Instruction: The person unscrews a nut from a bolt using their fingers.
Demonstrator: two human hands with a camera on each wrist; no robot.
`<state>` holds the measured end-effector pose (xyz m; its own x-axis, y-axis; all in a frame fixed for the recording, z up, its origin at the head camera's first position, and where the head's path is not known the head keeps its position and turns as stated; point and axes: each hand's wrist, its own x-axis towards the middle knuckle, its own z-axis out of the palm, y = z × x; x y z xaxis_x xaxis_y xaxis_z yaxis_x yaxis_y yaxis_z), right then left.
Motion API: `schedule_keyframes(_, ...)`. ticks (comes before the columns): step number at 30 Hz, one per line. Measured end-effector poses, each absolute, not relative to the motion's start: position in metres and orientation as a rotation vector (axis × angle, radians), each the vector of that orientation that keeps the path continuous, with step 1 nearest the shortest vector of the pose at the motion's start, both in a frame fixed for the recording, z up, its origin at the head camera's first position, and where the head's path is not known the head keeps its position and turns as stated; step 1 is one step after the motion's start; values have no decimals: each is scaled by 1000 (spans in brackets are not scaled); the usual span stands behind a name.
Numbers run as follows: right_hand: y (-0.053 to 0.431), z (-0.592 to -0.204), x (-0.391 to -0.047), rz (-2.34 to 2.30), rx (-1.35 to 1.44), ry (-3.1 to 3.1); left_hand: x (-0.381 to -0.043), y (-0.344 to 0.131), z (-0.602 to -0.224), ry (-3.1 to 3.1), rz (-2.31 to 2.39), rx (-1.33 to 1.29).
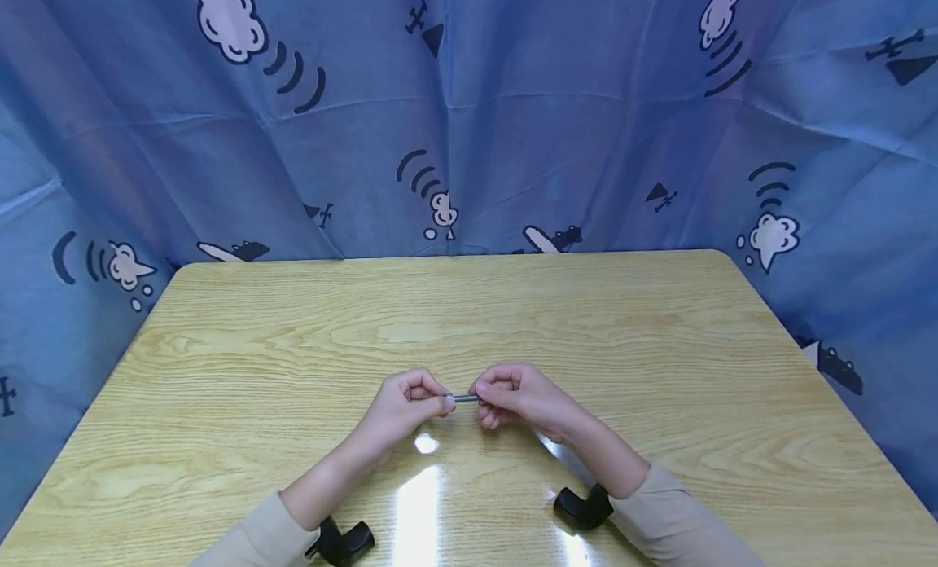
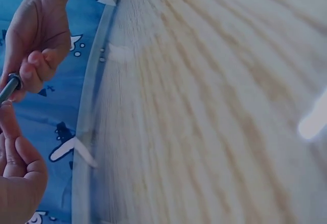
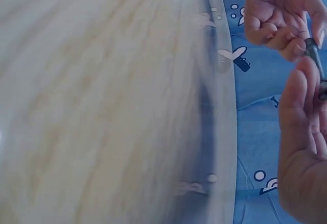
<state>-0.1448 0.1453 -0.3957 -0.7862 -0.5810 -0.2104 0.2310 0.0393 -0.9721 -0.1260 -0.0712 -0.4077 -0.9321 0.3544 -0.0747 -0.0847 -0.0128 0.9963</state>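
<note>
A small metal bolt spans the gap between both hands, low over the table. My left hand pinches one end between thumb and fingers. At the other end, my right hand holds it by a nut with thumb and fingertips. Threads show along the bolt's shank in the left wrist view. From the right wrist, the bolt's thicker end lies at the left hand's fingertips, and the nut at the right hand is partly cut off by the frame edge.
The light wood table extends under both arms, with bright glare near its front. A blue patterned curtain hangs behind and at both sides. Black wrist-worn devices stick out by the sleeves.
</note>
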Motion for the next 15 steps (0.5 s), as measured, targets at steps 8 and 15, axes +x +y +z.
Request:
schedule_keyframes(8, 145, -393, -144, -1806, -327, 1746, -125, -72, -408, 1966, 2018, 275)
schedule_keyframes(15, 145, -393, -143, -1789, -395, 1789, -124, -72, -408, 1967, 2022, 284)
